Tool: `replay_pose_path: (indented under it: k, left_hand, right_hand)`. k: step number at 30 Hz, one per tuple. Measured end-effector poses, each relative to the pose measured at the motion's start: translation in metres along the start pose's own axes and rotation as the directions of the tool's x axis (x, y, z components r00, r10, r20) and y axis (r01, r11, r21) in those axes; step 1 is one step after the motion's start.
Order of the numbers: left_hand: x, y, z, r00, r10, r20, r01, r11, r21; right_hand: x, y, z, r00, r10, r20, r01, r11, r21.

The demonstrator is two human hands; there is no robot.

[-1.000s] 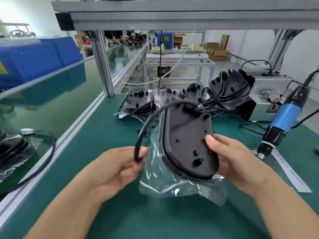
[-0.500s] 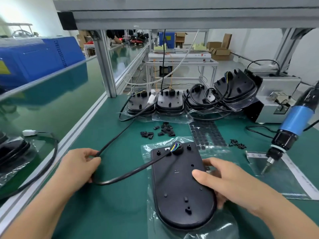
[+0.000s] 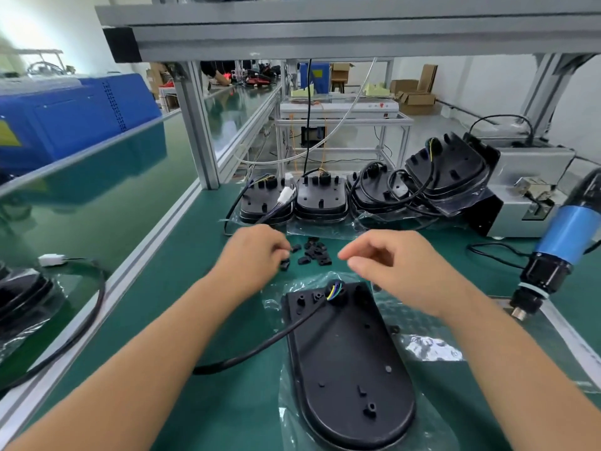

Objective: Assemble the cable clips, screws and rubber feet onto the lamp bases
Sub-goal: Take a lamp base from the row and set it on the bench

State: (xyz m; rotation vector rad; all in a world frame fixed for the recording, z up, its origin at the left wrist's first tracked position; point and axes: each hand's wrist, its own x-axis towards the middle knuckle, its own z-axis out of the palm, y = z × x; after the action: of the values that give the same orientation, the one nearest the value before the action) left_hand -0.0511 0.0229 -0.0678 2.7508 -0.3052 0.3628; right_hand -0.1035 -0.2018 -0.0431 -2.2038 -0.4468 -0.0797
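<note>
step: clip pickup | lamp base (image 3: 349,362) flat on table (image 3: 182,314), lower ctr | left hand (image 3: 252,257) fingers curled at cable clips (image 3: 311,252), grip unclear | right hand (image 3: 395,266) loosely curled, empty | advice: take one clip, seat over cable (image 3: 260,348) w/o pinching

Two hands (image 3: 257,255); five lamp bases (image 3: 348,362); one screwdriver (image 3: 559,245).
</note>
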Motion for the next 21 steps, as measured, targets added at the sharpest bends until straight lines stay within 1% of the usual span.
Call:
replay_pose_path:
  k: [2,4,7,10,12,14,16,17,19,20,21]
  left_hand:
    - [0.025,0.008,0.022,0.990,0.057,0.129,-0.064,0.997,0.047]
    - [0.042,0.009,0.036,0.978,0.057,0.203,-0.079,0.991,0.105]
    - [0.054,0.010,0.043,0.972,0.060,0.227,-0.086,0.991,0.104]
    - [0.056,0.014,0.044,0.964,0.062,0.258,-0.098,0.987,0.130]
    - [0.052,0.016,0.042,0.968,0.068,0.240,-0.106,0.983,0.149]
    - [0.047,0.017,0.036,0.984,0.058,0.169,-0.077,0.991,0.112]
    - [0.037,0.019,0.024,0.996,0.023,0.090,-0.024,1.000,0.008]
    - [0.032,0.018,0.018,0.996,-0.001,0.085,0.007,0.997,-0.071]
    - [0.017,0.016,0.005,0.991,-0.014,0.137,0.039,0.982,-0.184]
    - [0.010,0.013,0.001,0.986,-0.001,0.168,0.033,0.982,-0.187]
    - [0.005,0.010,-0.001,0.983,0.018,0.185,0.010,0.989,-0.148]
  right_hand:
    - [0.001,0.003,0.011,0.998,-0.063,0.022,0.063,0.998,0.030]
    - [-0.003,0.008,0.019,0.995,-0.088,0.041,0.087,0.996,0.025]
    - [-0.004,0.016,0.023,0.989,-0.117,0.090,0.119,0.993,-0.008]
    - [-0.004,0.022,0.017,0.983,-0.118,0.140,0.117,0.993,0.015]
    - [-0.004,0.025,0.016,0.977,-0.128,0.171,0.128,0.992,0.012]
    - [-0.004,0.027,0.019,0.974,-0.137,0.182,0.139,0.990,0.004]
    - [-0.005,0.027,0.022,0.972,-0.141,0.186,0.141,0.990,0.011]
    - [-0.005,0.027,0.022,0.972,-0.139,0.189,0.140,0.990,0.008]
    - [-0.006,0.026,0.024,0.973,-0.148,0.177,0.155,0.988,-0.028]
    - [-0.007,0.025,0.025,0.973,-0.162,0.166,0.174,0.983,-0.058]
    - [-0.008,0.023,0.027,0.970,-0.183,0.159,0.199,0.975,-0.095]
